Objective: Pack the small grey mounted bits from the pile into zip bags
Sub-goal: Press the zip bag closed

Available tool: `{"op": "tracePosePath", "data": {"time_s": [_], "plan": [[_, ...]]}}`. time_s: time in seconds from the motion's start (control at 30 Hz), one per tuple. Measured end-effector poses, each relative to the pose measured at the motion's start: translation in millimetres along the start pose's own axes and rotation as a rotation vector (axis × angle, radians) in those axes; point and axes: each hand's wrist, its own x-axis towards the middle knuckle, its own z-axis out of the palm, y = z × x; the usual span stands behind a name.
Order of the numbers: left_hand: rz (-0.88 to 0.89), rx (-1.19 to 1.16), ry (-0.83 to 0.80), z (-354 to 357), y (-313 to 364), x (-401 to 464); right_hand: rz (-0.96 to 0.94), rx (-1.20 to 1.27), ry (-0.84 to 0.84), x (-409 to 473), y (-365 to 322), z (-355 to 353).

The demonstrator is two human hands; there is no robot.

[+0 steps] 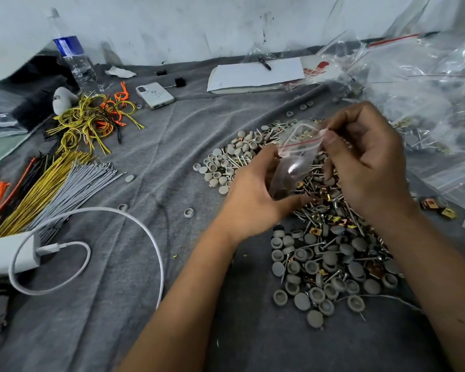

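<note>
A small clear zip bag (pixel 293 159) with a red seal line is held up over the pile (pixel 320 259) of grey round bits, screws and brass clips on the grey cloth. My left hand (pixel 253 200) grips the bag's lower part, thumb to the right. My right hand (pixel 365 162) pinches the bag's top edge near the red strip. The bag's mouth looks partly open. Whether anything lies inside the bag I cannot make out.
Heaps of clear zip bags (pixel 427 84) lie at the right. Bundles of yellow, grey, black and orange cable ties (pixel 51 183) sit at the left with a white charger and cable (pixel 91 253). A phone (pixel 155 94), notebook (pixel 255 73) and water bottle (pixel 73 55) stand behind.
</note>
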Motion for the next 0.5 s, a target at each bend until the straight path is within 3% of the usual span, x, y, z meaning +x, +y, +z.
{"op": "tracePosePath", "data": {"time_s": [0.17,0.33,0.5], "plan": [[-0.058,-0.331,-0.046,-1,7,-2,-0.002,0.063,0.139,4,-1,-4],[-0.094,-0.27,-0.179,-3,10,0,0.013,0.181,0.271,7,1,-8],[-0.07,-0.35,-0.191,-3,6,0,0.11,0.267,0.308,9,4,-10]]}}
